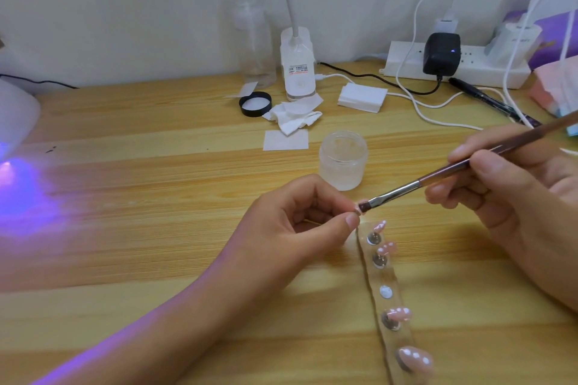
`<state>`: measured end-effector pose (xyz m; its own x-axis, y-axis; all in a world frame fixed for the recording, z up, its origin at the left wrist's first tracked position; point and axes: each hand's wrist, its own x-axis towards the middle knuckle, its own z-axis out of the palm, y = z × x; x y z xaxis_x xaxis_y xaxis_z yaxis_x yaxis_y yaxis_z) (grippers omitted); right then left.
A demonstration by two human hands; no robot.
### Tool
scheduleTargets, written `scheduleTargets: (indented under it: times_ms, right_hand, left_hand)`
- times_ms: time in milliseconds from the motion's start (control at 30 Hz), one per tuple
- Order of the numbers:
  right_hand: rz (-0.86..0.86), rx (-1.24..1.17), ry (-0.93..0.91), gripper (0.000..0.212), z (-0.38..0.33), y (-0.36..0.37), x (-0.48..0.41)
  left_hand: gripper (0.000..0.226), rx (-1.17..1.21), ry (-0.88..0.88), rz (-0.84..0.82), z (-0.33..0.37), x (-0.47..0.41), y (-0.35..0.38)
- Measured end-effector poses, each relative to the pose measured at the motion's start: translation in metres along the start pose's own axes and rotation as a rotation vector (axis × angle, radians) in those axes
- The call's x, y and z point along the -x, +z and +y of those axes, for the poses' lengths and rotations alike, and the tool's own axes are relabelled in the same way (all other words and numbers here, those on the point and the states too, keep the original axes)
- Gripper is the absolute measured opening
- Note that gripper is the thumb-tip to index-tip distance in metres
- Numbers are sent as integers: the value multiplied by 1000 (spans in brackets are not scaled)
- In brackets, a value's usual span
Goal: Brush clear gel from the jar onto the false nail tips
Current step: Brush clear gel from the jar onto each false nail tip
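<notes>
Your left hand (300, 216) pinches a nail tip (358, 211) steady for the brush (400, 190) your right hand (516, 197) pinches, jar (343, 162) near at 12 o'clock.

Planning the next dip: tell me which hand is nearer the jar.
Left. The left hand, pinching a nail tip, sits just in front of the jar, knuckles close to its base. The right hand holds the brush farther off to the jar's right.

L hand (300, 212) pinches nail tip (357, 211) — brush (391, 195) (R hand (500, 187)) touching it, jar (343, 162) behind.
</notes>
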<state>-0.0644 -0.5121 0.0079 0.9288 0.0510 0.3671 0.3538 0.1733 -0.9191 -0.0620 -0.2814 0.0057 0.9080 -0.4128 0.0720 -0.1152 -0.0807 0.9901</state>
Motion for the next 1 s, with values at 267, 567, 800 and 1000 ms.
scheduleTargets:
  times_ms: [267, 567, 800, 1000]
  right_hand:
    - [90, 103, -38, 26, 3, -4, 1]
    - [138, 12, 15, 9, 3, -10, -5]
    - [137, 6, 45, 16, 2, -10, -3]
    - [144, 2, 68, 23, 0, -9, -3]
  left_hand:
    - [8, 29, -33, 29, -1, 0, 0]
    - [8, 142, 78, -20, 7, 2, -1]
    - [13, -84, 71, -149, 10, 9, 3]
    - [12, -317, 71, -205, 7, 10, 8]
